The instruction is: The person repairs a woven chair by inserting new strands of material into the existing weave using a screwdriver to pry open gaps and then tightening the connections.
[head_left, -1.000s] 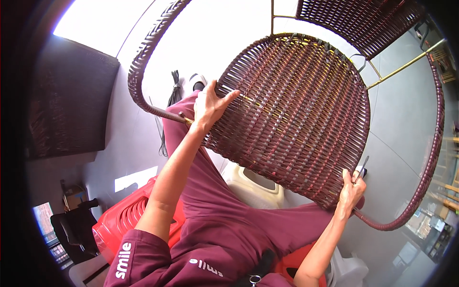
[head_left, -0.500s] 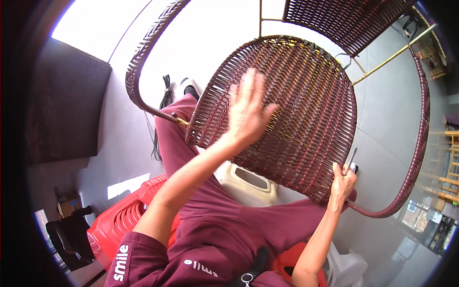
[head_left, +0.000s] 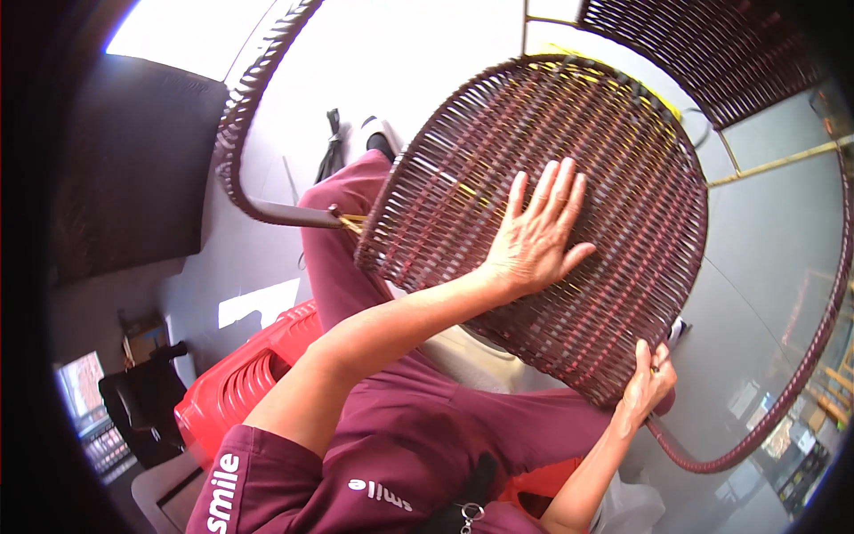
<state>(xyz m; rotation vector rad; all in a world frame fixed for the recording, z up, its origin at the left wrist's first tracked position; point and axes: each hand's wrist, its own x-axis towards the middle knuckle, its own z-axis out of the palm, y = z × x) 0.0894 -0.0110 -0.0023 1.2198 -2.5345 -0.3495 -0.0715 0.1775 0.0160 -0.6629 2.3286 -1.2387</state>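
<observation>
A dark brown-red woven chair is tipped across my lap, its rounded seat (head_left: 614, 222) facing me. My left hand (head_left: 534, 240) lies on the weave, fingers stretched and spread, holding nothing. At the seat's lower right corner my right hand (head_left: 649, 383) is closed on the rim, thumb on top and the other fingers curled; whatever else they hold is hidden. Yellow strands show through the weave and along the far rim. The chair's backrest (head_left: 703, 53) is at the upper right, joined by a gold-coloured metal frame (head_left: 783, 162).
Wrapped armrests curve out at the left (head_left: 233, 142) and right (head_left: 827, 347). A red plastic stool (head_left: 231, 383) stands left of me, with a cream stool (head_left: 471, 356) under the seat. A dark panel (head_left: 133, 169) and a black strap bundle (head_left: 333, 147) are at the left.
My left hand has moved right across the weave. The chair has shifted right in view. A thin metal tool that stuck up from my right hand is no longer visible.
</observation>
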